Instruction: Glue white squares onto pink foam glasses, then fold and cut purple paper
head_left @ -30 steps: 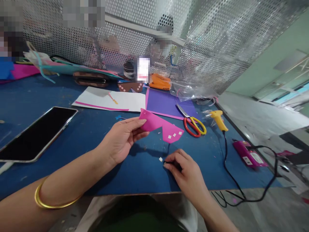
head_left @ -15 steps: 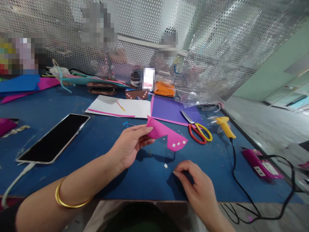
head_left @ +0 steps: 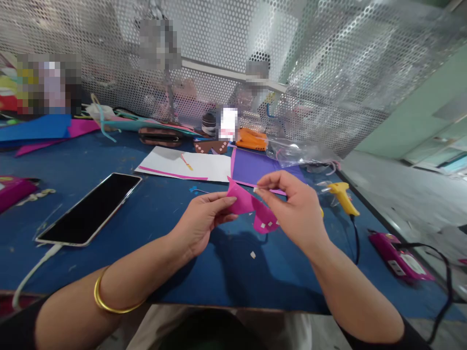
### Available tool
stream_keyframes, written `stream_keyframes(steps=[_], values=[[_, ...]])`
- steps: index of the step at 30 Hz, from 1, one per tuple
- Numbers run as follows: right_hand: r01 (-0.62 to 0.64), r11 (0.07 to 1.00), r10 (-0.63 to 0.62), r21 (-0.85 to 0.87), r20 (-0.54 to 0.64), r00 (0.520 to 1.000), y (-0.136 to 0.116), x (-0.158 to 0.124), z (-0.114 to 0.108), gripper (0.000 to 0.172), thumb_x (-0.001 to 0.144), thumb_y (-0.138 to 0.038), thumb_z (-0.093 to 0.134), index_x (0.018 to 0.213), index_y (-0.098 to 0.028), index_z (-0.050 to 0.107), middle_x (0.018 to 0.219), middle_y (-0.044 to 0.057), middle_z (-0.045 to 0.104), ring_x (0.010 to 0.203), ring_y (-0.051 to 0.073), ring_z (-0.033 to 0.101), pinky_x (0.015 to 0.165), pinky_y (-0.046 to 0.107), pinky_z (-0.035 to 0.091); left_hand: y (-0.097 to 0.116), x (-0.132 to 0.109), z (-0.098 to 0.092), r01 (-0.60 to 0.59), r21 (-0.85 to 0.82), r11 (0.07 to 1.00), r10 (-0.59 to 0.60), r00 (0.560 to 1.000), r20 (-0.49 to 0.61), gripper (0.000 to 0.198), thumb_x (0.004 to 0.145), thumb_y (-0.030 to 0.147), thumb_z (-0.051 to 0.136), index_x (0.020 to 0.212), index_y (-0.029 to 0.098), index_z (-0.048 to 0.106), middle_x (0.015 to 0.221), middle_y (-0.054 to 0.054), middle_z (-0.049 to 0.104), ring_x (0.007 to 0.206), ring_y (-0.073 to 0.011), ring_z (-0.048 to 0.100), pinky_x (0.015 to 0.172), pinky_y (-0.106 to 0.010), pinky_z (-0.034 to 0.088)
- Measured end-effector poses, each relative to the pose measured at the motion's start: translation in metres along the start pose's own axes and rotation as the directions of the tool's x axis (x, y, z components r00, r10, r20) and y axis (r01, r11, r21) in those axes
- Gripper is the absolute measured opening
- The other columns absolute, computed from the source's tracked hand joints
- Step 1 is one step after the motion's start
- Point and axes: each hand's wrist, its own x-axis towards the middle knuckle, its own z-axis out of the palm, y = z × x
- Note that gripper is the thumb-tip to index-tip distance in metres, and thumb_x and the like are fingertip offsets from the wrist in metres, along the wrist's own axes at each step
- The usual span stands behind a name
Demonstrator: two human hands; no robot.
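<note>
A pink paper cutout (head_left: 241,198), shaped like a mask with a notch in its lower edge, is pinched at its left end by my left hand (head_left: 199,221). Several small white squares dot its right lobe. Above the cutout's upper edge, my right hand (head_left: 299,209) pinches a tiny white paper square (head_left: 256,189) between thumb and fingertips. One more white square (head_left: 253,254) lies on the blue table (head_left: 175,277) below. My right hand hides most of the scissors; just a bit of yellow handle (head_left: 322,212) shows.
At the left lies a phone (head_left: 91,209) with a cable. Behind my hands are a white sheet (head_left: 168,163), a purple sheet (head_left: 251,165) and a brown cutout (head_left: 210,147). A yellow glue gun (head_left: 343,197) and a pink corded box (head_left: 401,257) are to the right.
My right hand has risen from the table to the cutout's upper edge, a white square now visible in its pinch. It covers the scissors. My left hand still holds the cutout.
</note>
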Motion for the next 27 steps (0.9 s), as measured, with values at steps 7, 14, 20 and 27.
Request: stream_keyframes(steps=[7, 14, 20, 27], values=[[-0.144, 0.978, 0.102, 0.151, 0.254, 0.962, 0.019, 0.017, 0.008, 0.011, 0.078, -0.023, 0.070, 0.088, -0.020, 0.067, 0.079, 0.000, 0.071, 0.075, 0.014, 0.067, 0.074, 0.030, 0.052, -0.001, 0.002, 0.000, 0.040, 0.013, 0.999, -0.040, 0.999, -0.005, 0.005, 0.076, 0.012, 0.075, 0.078, 0.013, 0.079, 0.076, -0.004, 0.075, 0.061, -0.0089, 0.066, 0.059, -0.018, 0.057], [-0.118, 0.985, 0.078, 0.129, 0.283, 0.956, 0.023, 0.009, 0.010, 0.008, 0.082, -0.020, 0.066, 0.090, -0.021, 0.065, 0.082, 0.000, 0.072, 0.078, 0.014, 0.067, 0.073, 0.030, 0.052, -0.002, 0.002, 0.001, 0.043, 0.080, 0.996, -0.042, 0.999, -0.018, 0.013, 0.073, 0.016, 0.077, 0.086, 0.011, 0.076, 0.077, -0.004, 0.072, 0.062, -0.0097, 0.063, 0.060, -0.021, 0.056], [-0.082, 0.992, 0.052, 0.095, 0.277, 0.960, 0.026, 0.009, 0.008, 0.010, 0.083, -0.019, 0.064, 0.093, -0.020, 0.065, 0.084, 0.001, 0.073, 0.080, 0.016, 0.069, 0.074, 0.032, 0.053, 0.001, 0.000, 0.001, -0.071, 0.205, 0.976, 0.072, 0.997, 0.000, 0.050, 0.073, 0.023, 0.080, 0.119, 0.017, 0.060, 0.075, -0.001, 0.072, 0.062, -0.0125, 0.065, 0.062, -0.025, 0.052], [-0.051, 0.997, 0.032, 0.058, 0.288, 0.957, 0.027, 0.009, 0.007, 0.009, 0.085, -0.020, 0.063, 0.093, -0.021, 0.065, 0.085, 0.000, 0.073, 0.080, 0.015, 0.069, 0.075, 0.031, 0.053, 0.002, -0.001, 0.001, -0.163, 0.307, 0.938, 0.144, 0.986, 0.081, 0.029, 0.072, 0.022, 0.077, 0.093, 0.021, 0.057, 0.076, -0.001, 0.073, 0.066, -0.0143, 0.066, 0.064, -0.026, 0.050]])
